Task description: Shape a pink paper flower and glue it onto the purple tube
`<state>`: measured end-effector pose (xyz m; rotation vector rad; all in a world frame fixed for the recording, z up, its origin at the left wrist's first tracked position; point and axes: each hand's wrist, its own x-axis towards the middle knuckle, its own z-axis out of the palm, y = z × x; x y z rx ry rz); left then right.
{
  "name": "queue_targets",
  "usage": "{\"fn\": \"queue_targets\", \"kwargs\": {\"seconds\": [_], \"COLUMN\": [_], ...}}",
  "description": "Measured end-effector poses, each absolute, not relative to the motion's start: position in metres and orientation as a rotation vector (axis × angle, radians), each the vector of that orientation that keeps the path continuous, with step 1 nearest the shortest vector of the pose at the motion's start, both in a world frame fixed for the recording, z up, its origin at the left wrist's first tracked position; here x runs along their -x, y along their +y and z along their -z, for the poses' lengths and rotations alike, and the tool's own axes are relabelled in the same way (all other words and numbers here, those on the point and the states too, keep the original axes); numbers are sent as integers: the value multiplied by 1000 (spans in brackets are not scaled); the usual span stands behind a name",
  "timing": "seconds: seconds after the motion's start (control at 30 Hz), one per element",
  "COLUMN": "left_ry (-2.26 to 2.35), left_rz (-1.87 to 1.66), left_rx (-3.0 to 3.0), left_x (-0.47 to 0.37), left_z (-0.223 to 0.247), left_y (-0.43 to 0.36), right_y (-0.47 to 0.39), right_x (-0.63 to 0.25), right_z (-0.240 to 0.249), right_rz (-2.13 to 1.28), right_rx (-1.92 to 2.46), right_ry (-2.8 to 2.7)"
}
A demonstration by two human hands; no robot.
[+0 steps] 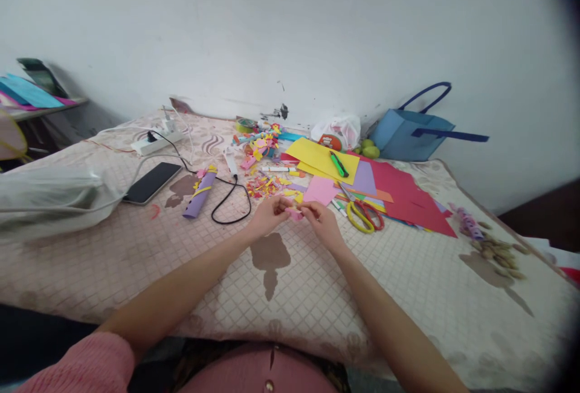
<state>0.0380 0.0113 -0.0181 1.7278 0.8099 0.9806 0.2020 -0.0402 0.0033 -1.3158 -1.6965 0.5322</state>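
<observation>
Both my hands meet over the middle of the patterned bed cover. My left hand and my right hand pinch a small pink paper piece between their fingertips. Just beyond them lie a pink paper sheet, loose coloured paper scraps and yellow-and-red handled scissors.
Yellow sheet with a green marker, red sheets, purple paper roll, black phone with cable, white power strip, blue bag, green fruits, clear plastic bag at left, small brown pieces at right.
</observation>
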Motion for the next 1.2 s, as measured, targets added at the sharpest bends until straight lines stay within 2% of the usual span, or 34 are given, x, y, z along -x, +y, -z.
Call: {"fn": "queue_targets", "kwargs": {"seconds": [0.3,0.5,0.7,0.97,1.2], "left_ry": [807,834,896,966,997], "left_rz": [-945,-933,-912,-868,-862], "left_rx": [-1558,-1949,-2034,-2086,-2105], "left_x": [-39,-35,-34,-31,-27], "left_z": [18,-2,-3,0,-4], "left_y": [12,2,5,16,20], "right_y": [-40,-36,-36,-35,-33], "right_x": [-199,-202,-199,-199,-195], "right_z": [-1,7,7,8,6], "right_rz": [-534,-511,-442,-708,-663], "right_rx": [1389,1416,1362,1341,1322], "right_ry": [-1714,-1764,-1838,-1621,-1640]}}
